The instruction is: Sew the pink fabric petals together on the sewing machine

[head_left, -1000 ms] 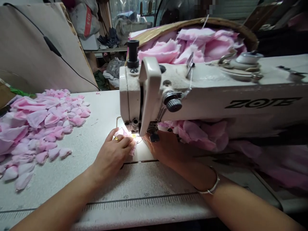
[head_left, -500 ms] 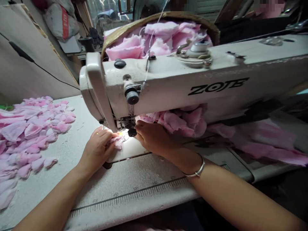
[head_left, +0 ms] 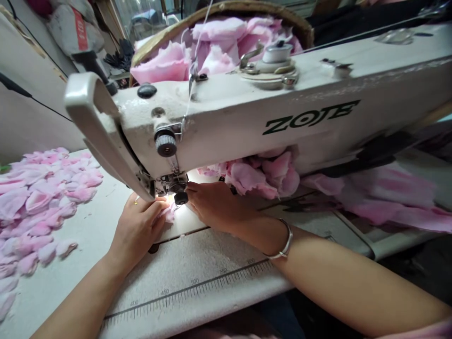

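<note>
Dim workroom clutter fills the background: a pale board [head_left: 31, 94] leans at the far left, and next to it sits a whitish bag with a red label [head_left: 80, 30]. Below stretches a pale, speckled table [head_left: 90, 235], with a ruler scale printed along its near edge. Across it reaches the long white arm of a sewing machine [head_left: 226, 125], marked ZOJE. Behind the machine stands a brown-rimmed container [head_left: 158, 43] heaped with pink cloth [head_left: 219, 35].

On the table's left side spreads a pile of pink, petal-like pieces [head_left: 38, 202]. To the right of the machine's working end lies a long pink cloth [head_left: 388, 195], and a ruffled pink bunch [head_left: 261, 174] rests under the arm.

Both hands work close to the lit needle area. The right hand [head_left: 215, 200] has its fingers curled together, their tips partly hidden behind the machine's black knob [head_left: 181, 197]; whether they grip anything, I cannot tell. The left hand [head_left: 137, 230] has thumb and fingers drawn together on the left edge of a small pink piece [head_left: 170, 213], which lies under the machine head, just left of the knob. The needle itself is too small to make out. A silvery bracelet [head_left: 288, 240] circles the right wrist, a white thread [head_left: 204, 23] runs down to the machine, and a gold ring [head_left: 136, 202] shows on the left hand.
</note>
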The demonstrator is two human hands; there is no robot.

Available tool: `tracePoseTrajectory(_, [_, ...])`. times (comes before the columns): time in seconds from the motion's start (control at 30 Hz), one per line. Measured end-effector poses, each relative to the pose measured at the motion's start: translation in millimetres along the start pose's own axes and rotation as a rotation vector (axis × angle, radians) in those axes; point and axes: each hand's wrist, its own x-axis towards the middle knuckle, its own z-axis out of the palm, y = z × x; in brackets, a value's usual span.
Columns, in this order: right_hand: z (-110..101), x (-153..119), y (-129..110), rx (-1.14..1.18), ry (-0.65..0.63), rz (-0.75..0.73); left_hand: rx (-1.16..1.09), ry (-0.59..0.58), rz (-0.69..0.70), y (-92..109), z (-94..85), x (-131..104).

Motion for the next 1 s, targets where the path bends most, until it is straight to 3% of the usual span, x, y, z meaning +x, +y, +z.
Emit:
tracePoseTrajectory(0.2, [-2.1, -1.0, 0.3, 0.009, -0.014, 0.006, 0.096, -0.051, 0.086, 7.8, -5.1, 2.1])
tracePoseTrajectory(0.43, [-7.1, -2.3, 0.6, 0.017, 0.008, 0.05, 0.212, -0.169, 0.051, 15.6, -2.8, -5.8])
tracePoseTrajectory(0.77, [-1.4, 1.8, -3.5, -0.054, 0.016, 0.036, 0.053, -0.116, -0.013, 20.1, -10.6, -4.6])
tracePoseTrajectory(1.0, [2.5, 2.7, -3.4, -0.052, 0.013, 0.052, 0.105, -0.131, -0.005, 22.8, -7.4, -3.1])
